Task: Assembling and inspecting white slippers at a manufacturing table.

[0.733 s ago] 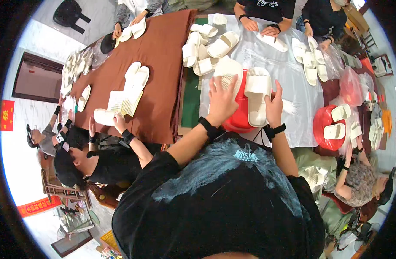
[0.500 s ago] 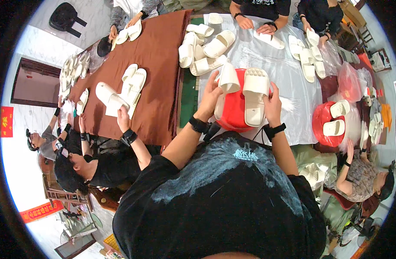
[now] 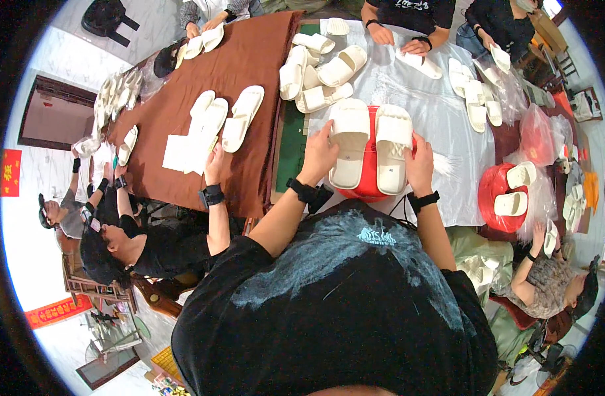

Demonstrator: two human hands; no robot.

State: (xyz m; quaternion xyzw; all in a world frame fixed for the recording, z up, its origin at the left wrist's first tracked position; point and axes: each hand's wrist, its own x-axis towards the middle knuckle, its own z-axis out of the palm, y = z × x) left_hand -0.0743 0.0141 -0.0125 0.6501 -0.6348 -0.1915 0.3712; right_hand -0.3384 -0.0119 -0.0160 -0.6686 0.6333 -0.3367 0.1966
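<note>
Two cream-white slide slippers lie side by side on a red, plastic-looking round support in front of me, toes pointing away. My left hand (image 3: 321,154) grips the outer edge of the left slipper (image 3: 350,125), its thumb and fingers at the strap's side. On the other side, my right hand (image 3: 419,166) holds the right slipper (image 3: 393,124) by its outer edge near the strap. Some fingertips of both hands are hidden by the slippers. Between and below the pair shows the red support (image 3: 367,181).
Loose white slippers (image 3: 342,66) lie beyond my left hand. A plastic sheet (image 3: 441,112) covers my table; a brown cloth (image 3: 249,59) covers the left one, where a co-worker's hand (image 3: 214,165) touches slippers. Another red support (image 3: 490,188) carries slippers at right. Other people work around.
The left slipper, raised and tilted before, now rests flat beside the right one, my left hand still on it. The left co-worker's raised slipper is now down on the brown cloth.
</note>
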